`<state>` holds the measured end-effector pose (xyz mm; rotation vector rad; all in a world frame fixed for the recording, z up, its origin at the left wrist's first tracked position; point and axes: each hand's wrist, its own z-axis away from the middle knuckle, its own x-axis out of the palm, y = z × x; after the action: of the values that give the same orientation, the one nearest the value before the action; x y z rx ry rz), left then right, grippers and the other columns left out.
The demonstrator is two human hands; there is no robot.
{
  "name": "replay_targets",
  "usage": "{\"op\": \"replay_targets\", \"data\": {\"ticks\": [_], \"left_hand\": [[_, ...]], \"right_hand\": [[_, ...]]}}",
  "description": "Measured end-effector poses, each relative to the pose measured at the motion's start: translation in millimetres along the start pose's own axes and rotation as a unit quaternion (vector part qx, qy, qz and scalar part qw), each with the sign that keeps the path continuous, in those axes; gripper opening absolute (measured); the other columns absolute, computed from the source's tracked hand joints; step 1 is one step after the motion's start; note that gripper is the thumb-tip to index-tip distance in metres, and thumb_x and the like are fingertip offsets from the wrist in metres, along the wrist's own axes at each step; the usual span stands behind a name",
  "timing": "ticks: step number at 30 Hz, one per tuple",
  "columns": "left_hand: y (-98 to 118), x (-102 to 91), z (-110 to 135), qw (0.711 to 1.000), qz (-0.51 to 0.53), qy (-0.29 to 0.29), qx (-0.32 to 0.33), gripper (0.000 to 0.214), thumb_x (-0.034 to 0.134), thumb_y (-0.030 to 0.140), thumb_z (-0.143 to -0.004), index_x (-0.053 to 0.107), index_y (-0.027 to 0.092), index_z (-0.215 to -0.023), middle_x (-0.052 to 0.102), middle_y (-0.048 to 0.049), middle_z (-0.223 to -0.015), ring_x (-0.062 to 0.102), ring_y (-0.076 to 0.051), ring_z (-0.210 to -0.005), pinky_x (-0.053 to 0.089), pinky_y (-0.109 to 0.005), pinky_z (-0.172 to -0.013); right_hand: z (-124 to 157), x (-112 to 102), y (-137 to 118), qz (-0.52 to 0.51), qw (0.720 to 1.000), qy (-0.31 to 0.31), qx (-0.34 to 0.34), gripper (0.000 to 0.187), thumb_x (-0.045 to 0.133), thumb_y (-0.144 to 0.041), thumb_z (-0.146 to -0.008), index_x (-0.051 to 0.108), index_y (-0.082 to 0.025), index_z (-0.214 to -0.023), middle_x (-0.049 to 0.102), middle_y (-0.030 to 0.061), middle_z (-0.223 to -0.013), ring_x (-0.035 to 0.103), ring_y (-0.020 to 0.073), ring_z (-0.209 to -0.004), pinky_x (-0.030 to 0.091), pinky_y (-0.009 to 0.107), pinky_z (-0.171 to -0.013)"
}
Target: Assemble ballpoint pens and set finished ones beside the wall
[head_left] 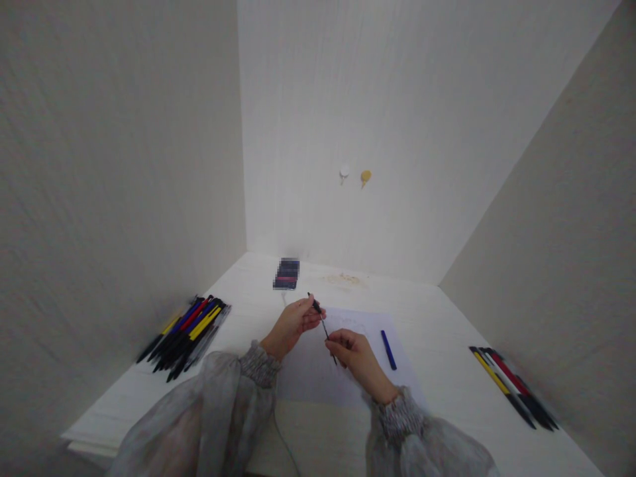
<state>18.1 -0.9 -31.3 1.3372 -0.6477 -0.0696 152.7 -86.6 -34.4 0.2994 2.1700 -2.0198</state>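
One slim dark pen piece (324, 325) — slanting through the frame's lower centre.
Left hand (293, 323) pinches its upper end, right hand (356, 354) its lower part — blue tube (388, 350) near, rightward.

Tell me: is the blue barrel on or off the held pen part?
Off: the blue barrel lies on the paper, apart from the held black pen part.

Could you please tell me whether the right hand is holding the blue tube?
No, the blue tube lies on the paper, apart from the right hand.
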Motion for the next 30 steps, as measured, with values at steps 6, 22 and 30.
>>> {"op": "replay_targets", "data": {"ticks": [6,22,30], "left_hand": [[1,2.6,3,1.000,0.005,-0.013,-0.006,0.031,0.052,0.044,-0.073,0.050,0.014,-0.079,0.063,-0.0070,-0.077,0.061,-0.013,-0.071,0.045,-0.021,-0.059],[-7,3.3,5,0.987,-0.113,-0.115,-0.021,0.025,0.066,0.029,-0.059,0.061,0.014,-0.077,0.061,-0.0009,-0.068,0.053,-0.008,-0.061,0.038,-0.021,-0.060],[-25,9.5,3,0.965,-0.128,-0.230,0.008,0.024,0.070,0.024,-0.053,0.058,0.013,-0.070,0.059,0.0018,-0.063,0.049,-0.006,-0.054,0.035,-0.022,-0.056]], "right_hand": [[0,-1,2,0.007,1.000,0.001,-0.002,0.018,0.055,-0.032,-0.067,0.058,-0.014,-0.068,0.051,-0.0035,-0.050,0.037,0.0059,-0.039,0.028,0.019,-0.039],[3,-17,3,0.165,0.935,0.255,-0.181,0.018,0.054,-0.031,-0.073,0.055,-0.017,-0.083,0.057,0.0019,-0.071,0.053,0.0135,-0.067,0.042,0.026,-0.065],[0,-12,5,0.092,0.966,0.153,-0.187,0.035,0.060,-0.027,-0.068,0.045,-0.019,-0.099,0.057,-0.0019,-0.068,0.054,0.0115,-0.061,0.044,0.026,-0.063]]}}
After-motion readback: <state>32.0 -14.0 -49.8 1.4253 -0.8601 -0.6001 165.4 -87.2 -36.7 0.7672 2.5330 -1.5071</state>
